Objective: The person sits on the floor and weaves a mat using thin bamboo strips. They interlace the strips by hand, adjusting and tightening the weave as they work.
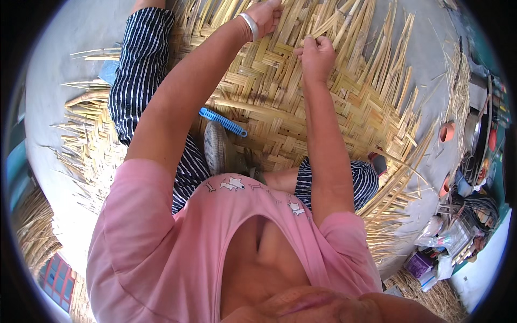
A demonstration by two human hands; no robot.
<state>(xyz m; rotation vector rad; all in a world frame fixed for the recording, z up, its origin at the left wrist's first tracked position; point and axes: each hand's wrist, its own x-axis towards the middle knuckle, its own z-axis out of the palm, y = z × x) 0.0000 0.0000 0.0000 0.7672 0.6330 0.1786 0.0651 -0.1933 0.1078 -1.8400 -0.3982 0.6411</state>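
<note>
Here the woven mat [280, 107] of pale split strips lies flat on the grey ground [70, 64], and everything else sits about it. The left hand [265, 17] rests at the mat's far edge, its fingers curled down among the loose upright strips [344, 21]; whether it pinches one strip or only presses on them cannot be told. A silver bangle [249, 26] rings that wrist. The right hand [316, 56] is just beside it, a little nearer the mat's middle, clenched with thumb and fingers closed on a thin strip end. A blue comb-like tool [222, 121] lies on the mat's near part, close under the left forearm, and a grey shoe [215, 146] rests just beside it. The person's striped trouser legs [137, 75] cover the mat's left side and near edge, hiding the weave there. Unwoven strip ends fan out past the mat on the left and right. Beyond the mat's right edge stand small clay pots [447, 131] and a heap of cluttered household things [463, 226].
</note>
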